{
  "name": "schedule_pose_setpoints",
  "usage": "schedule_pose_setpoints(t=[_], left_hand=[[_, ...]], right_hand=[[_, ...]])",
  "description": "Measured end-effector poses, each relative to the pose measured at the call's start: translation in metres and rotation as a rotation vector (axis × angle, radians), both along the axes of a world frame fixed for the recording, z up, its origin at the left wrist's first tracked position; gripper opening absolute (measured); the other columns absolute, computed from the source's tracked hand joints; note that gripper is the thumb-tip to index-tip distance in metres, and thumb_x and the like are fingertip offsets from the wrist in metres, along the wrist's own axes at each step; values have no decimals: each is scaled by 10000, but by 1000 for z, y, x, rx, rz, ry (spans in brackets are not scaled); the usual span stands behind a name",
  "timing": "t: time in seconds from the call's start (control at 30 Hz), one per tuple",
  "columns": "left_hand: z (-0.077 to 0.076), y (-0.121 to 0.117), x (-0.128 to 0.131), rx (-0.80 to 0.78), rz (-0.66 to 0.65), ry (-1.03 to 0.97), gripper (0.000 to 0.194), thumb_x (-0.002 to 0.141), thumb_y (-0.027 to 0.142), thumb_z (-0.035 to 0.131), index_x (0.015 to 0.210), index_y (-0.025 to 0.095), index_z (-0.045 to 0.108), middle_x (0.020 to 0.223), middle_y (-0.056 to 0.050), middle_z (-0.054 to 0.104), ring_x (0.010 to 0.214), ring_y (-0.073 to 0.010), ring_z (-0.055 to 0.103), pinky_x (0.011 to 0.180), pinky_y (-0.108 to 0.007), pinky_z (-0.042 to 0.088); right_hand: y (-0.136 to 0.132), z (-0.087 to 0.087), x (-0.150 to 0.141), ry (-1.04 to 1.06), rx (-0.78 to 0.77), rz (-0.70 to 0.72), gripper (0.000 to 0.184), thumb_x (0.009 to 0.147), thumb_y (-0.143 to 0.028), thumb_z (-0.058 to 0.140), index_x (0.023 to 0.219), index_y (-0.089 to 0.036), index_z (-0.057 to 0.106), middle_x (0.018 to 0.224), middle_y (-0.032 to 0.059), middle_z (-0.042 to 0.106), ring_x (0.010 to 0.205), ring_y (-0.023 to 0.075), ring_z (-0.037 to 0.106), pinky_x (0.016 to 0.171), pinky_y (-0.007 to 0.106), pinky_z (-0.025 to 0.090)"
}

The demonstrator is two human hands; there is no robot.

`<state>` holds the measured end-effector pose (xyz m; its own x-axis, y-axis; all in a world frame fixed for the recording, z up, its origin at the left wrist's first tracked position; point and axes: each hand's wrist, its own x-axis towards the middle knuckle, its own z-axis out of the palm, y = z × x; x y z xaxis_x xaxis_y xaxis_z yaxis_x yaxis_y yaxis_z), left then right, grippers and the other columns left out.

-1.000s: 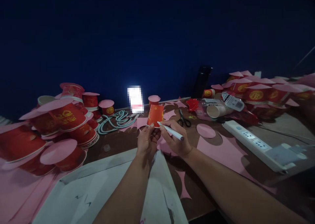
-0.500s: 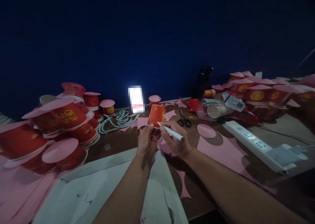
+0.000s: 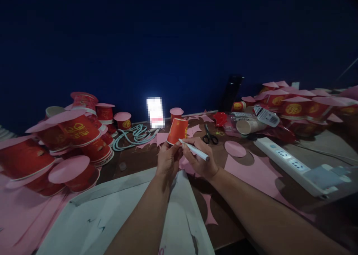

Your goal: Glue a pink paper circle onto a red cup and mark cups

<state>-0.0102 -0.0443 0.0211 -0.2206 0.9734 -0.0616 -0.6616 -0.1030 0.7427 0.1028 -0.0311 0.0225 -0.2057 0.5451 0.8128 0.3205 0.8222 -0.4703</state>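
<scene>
Left hand grip narrow about the lower, rim end of a red cup, tilted above the table; right hand grip holds a white pen, tip beside that rim (contact too small to tell). Judged risk: a slack left hold could let cup turn, pen skid; scissors crowd the right; more room leftward, between pale-blue cable and white tray

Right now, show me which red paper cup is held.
The red paper cup in the left hand, beside the white marker; neither hand touches the other cups.
</scene>
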Motion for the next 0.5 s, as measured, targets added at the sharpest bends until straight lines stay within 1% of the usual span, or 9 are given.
schedule_pose_setpoints(t=[0.1, 0.2, 0.33, 0.5], left_hand=[[0, 1, -2, -7, -11, 1, 357, 575, 211, 782, 871, 145, 594, 710, 1, 622, 548, -72, 550, 533, -189, 406], [0, 1, -4, -17, -18, 15, 410, 568, 229, 788, 919, 148, 592, 726, -10, 636, 557, -91, 574, 532, -201, 424], [0, 0, -5, -42, -10, 18, 408, 569, 239, 795, 908, 145, 588, 701, -1, 624, 532, -81, 561, 522, -196, 429], [1, 0, -5, -17, -23, 7, 386, 574, 234, 796, 888, 146, 589, 673, 13, 602, 532, -70, 545, 533, -191, 429]], right_hand=[[0, 0, 0, 5, 4, -1, 154, 869, -219, 552, 1012, -203, 606, 934, 70, 680, 874, 184, 659, 788, 319, 535], [0, 1, 0, -10, 6, -10, 156, 868, -220, 552, 1014, -206, 605, 941, 72, 682, 874, 186, 659, 792, 324, 536], [0, 1, 1, -10, 5, -16, 149, 869, -224, 554, 1005, -196, 607, 931, 77, 680, 877, 186, 659, 794, 317, 534], [-1, 1, 2, -8, 9, -27, 144, 873, -229, 548, 1001, -198, 605, 926, 75, 679, 844, 181, 660, 779, 315, 534]])
